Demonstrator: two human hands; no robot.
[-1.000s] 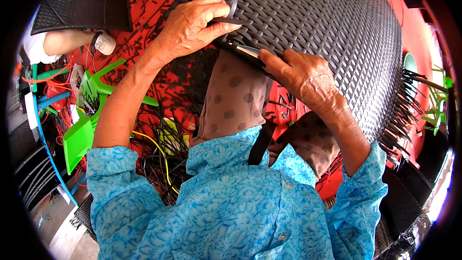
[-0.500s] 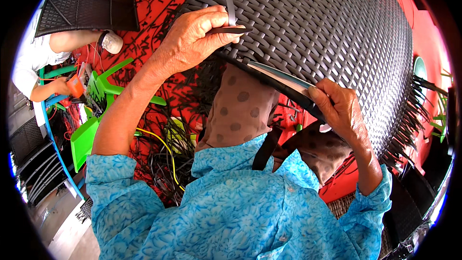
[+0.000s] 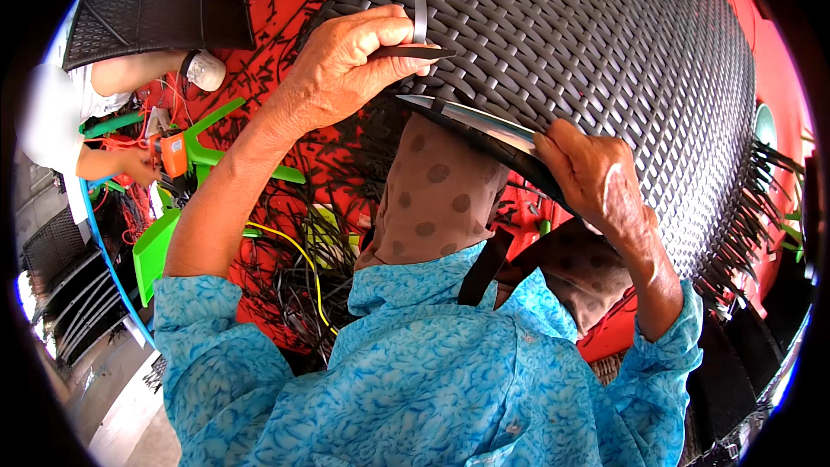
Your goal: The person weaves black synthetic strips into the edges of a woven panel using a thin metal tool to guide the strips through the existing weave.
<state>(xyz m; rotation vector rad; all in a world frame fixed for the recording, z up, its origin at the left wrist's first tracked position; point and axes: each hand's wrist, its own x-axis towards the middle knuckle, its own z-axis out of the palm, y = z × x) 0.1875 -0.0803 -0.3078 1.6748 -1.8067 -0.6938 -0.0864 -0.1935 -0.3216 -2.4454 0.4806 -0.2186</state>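
Note:
Pinched in my left hand [image 3: 359, 56] is a dark flat weaving strip [image 3: 406, 52], its tapered end sticking out past my fingers. A greyish length of strip [image 3: 418, 0] rises from the same fingers across the woven panel. My right hand [image 3: 596, 173] is closed on a long knife with a shiny pointed blade [image 3: 484, 121]; its handle is hidden in the fist. The blade lies along the near edge of the dark woven wicker panel [image 3: 553, 43], its tip towards my left hand, apart from the strip. The panel's near edge sits over my knees.
Black strip offcuts [image 3: 285, 0] litter the red floor sheet. At left are a green plastic chair [image 3: 156, 251], a yellow cord [image 3: 311, 272] and another person's hand [image 3: 130, 164] by an orange tool [image 3: 174, 154]. Loose strip ends [image 3: 735, 233] bristle from the panel's right side.
The knife in my right hand has slid left and slightly up along the panel edge, its tip now showing. My left hand barely moved. The other person's hand and orange tool shifted right.

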